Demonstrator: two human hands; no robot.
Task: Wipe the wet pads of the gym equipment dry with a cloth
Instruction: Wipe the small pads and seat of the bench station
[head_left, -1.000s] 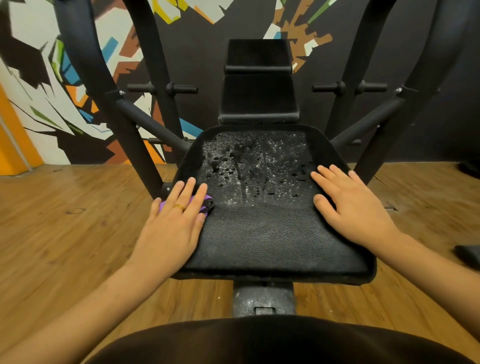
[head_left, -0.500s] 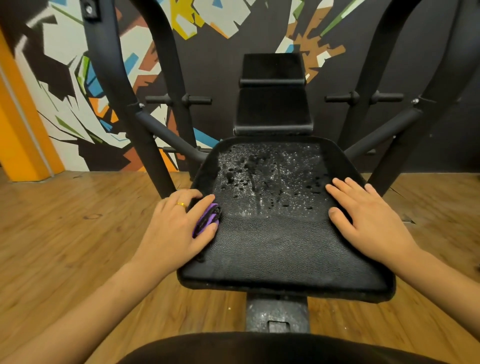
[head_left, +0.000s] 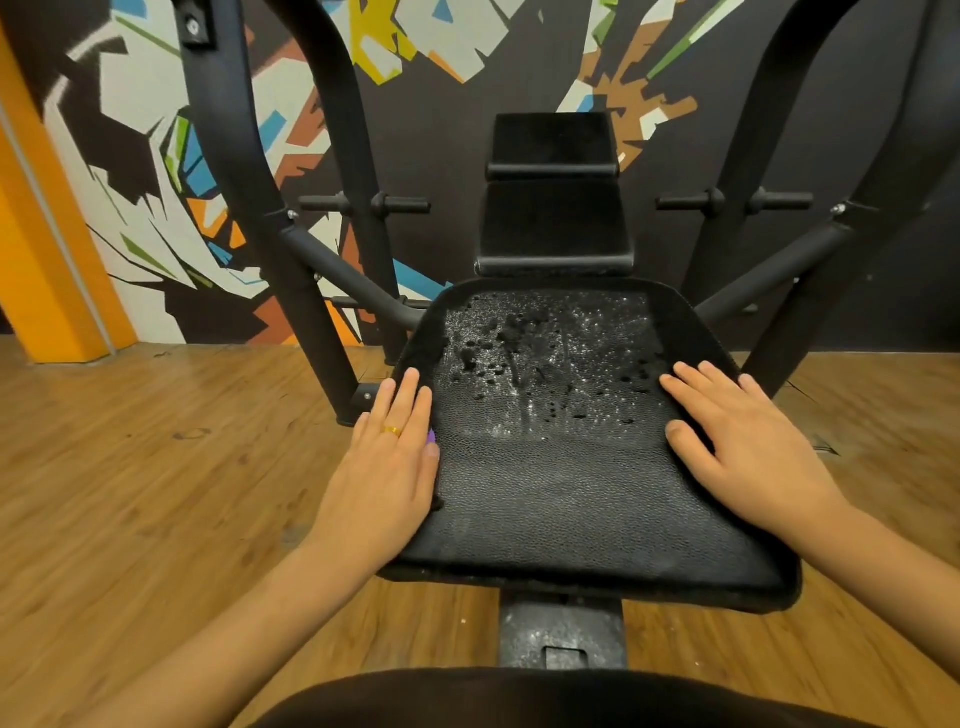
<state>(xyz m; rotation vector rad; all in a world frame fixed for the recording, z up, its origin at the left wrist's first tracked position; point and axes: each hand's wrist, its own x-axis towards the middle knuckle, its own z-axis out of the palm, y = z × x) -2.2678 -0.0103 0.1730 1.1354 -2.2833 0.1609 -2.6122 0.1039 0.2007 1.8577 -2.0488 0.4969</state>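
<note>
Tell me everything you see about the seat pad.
The seat pad is black, pebbled like leather, with a raised rim, on a metal post. Droplets cover its far half; the near half looks dry. The left hand presses a purple cloth on its left edge; the right hand lies flat on its right side.

Two hands (head_left: 384, 467) (head_left: 748, 447), one cloth (head_left: 430, 437), one seat pad (head_left: 545, 499), two back pads (head_left: 550, 143) (head_left: 553, 223)
</note>
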